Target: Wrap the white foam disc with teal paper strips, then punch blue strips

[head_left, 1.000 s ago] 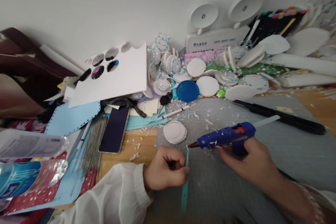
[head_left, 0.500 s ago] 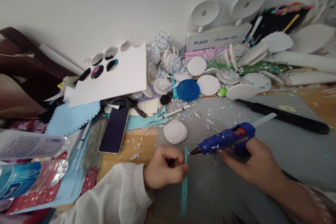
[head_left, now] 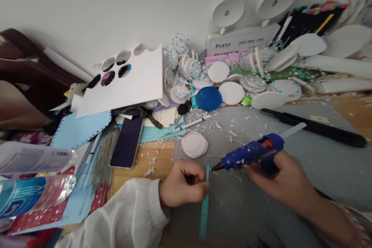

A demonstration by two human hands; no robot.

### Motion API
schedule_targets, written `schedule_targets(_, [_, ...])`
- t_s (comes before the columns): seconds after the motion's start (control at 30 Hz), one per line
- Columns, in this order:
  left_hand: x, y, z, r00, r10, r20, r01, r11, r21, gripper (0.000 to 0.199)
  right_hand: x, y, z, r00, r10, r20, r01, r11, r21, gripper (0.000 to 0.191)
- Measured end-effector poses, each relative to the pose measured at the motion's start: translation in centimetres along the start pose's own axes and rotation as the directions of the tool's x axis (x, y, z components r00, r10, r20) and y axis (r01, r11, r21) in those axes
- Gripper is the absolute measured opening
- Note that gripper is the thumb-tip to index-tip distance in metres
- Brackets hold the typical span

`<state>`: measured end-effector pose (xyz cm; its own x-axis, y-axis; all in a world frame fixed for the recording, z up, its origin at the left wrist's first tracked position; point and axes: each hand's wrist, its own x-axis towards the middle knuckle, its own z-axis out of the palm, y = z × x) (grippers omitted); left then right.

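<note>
My left hand [head_left: 186, 184] pinches a narrow teal strip [head_left: 204, 217] near its far end, and the rest of the strip trails toward me over the grey cutting mat [head_left: 232, 213]. In my right hand [head_left: 285, 182] is a blue hot glue gun [head_left: 247, 155], spotted with white bits, with a glue stick [head_left: 293, 130] poking out of its back. The gun's dark nozzle sits right beside the strip's upper end; whether they touch I cannot tell. Just beyond my left hand lies a white foam disc [head_left: 194, 145] with a circle outline on it.
White foam discs [head_left: 231, 93] and a blue round lid [head_left: 209, 99] crowd the back. A black utility knife [head_left: 316, 128] lies on the right of the mat. To the left are a phone [head_left: 127, 142], a bundle of wires [head_left: 104, 162] and a plastic bottle [head_left: 35, 195].
Hardly anything differs. Both hands keep their grips, and the strip's top end and the nozzle appear shifted very slightly to the right.
</note>
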<state>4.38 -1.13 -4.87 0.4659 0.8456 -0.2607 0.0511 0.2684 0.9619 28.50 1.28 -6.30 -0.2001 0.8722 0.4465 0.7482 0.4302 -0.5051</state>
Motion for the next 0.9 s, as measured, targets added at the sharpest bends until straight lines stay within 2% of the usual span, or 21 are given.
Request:
schedule_targets(0.17, [-0.23, 0.11, 0.26, 0.995, -0.041, 0.089, 0.038, 0.999, 0.025, 0.034, 0.17, -0.04, -0.1, 0.997, 0.049, -0.053, -0.05, 0.999, -0.015, 0.016])
schedule_targets(0.53, [-0.19, 0.07, 0.12, 0.999, -0.009, 0.037, 0.009, 1.0, 0.006, 0.035, 0.1, -0.16, -0.29, 0.998, 0.066, -0.014, -0.067, 0.998, -0.009, 0.015])
schedule_targets(0.7, [-0.18, 0.16, 0.21, 0.999, -0.035, 0.036, 0.035, 0.999, -0.02, 0.036, -0.03, 0.01, -0.41, 0.997, 0.068, -0.046, -0.071, 0.996, -0.052, 0.016])
schedule_targets(0.9, [-0.11, 0.56, 0.32, 0.996, -0.081, 0.041, 0.082, 0.996, -0.023, 0.036, -0.31, 0.26, -0.41, 0.997, 0.079, 0.013, -0.078, 0.995, -0.064, 0.014])
